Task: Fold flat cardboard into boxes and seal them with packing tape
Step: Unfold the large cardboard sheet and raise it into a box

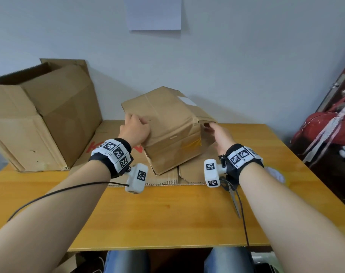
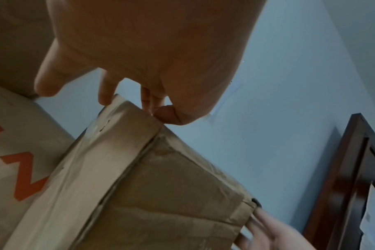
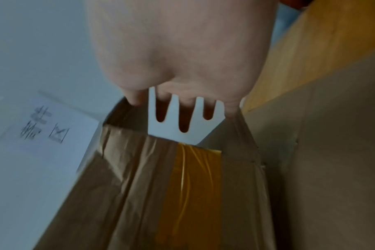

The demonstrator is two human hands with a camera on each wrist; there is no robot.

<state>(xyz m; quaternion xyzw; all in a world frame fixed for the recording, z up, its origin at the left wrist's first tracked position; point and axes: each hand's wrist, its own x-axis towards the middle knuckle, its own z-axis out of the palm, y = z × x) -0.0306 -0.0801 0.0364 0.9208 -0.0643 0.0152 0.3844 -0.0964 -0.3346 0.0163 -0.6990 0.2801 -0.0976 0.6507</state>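
Note:
A small brown cardboard box (image 1: 167,127) stands tilted on a flat cardboard sheet (image 1: 189,170) in the middle of the table. It carries a white label on top and a strip of yellow tape (image 3: 193,186) on its near right face. My left hand (image 1: 135,123) grips the box's upper left edge with curled fingers (image 2: 105,94). My right hand (image 1: 211,128) is at the box's right end. Its fingers (image 3: 183,118) are straight and spread against the flap there. The far side of the box is hidden.
A large open cardboard box (image 1: 40,115) stands at the left on the wooden table (image 1: 167,213). Scissors (image 1: 234,201) lie under my right wrist, with a clear tape roll (image 1: 276,174) beside my forearm. A red bag (image 1: 325,131) sits at the right.

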